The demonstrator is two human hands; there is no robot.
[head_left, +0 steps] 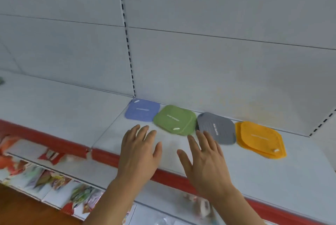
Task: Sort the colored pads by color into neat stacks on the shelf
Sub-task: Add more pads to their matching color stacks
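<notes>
Hovering with fingers spread and empty over the shelf [254, 173]: left hand [139, 153], right hand [204, 159]. Lined along the back wall, left to right: blue pad [142, 110], green stack [174, 120], grey pad [216, 128], yellow stack [260, 139]. Right fingertips overlapping the grey pad's near edge; actual contact unclear.

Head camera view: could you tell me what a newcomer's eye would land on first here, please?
Four colored stacks line the back of the white shelf: blue pads leftmost, then green pads, grey pads and orange pads. In front, the left hand and right hand are spread open, holding nothing. A red strip edges the shelf front.
</notes>
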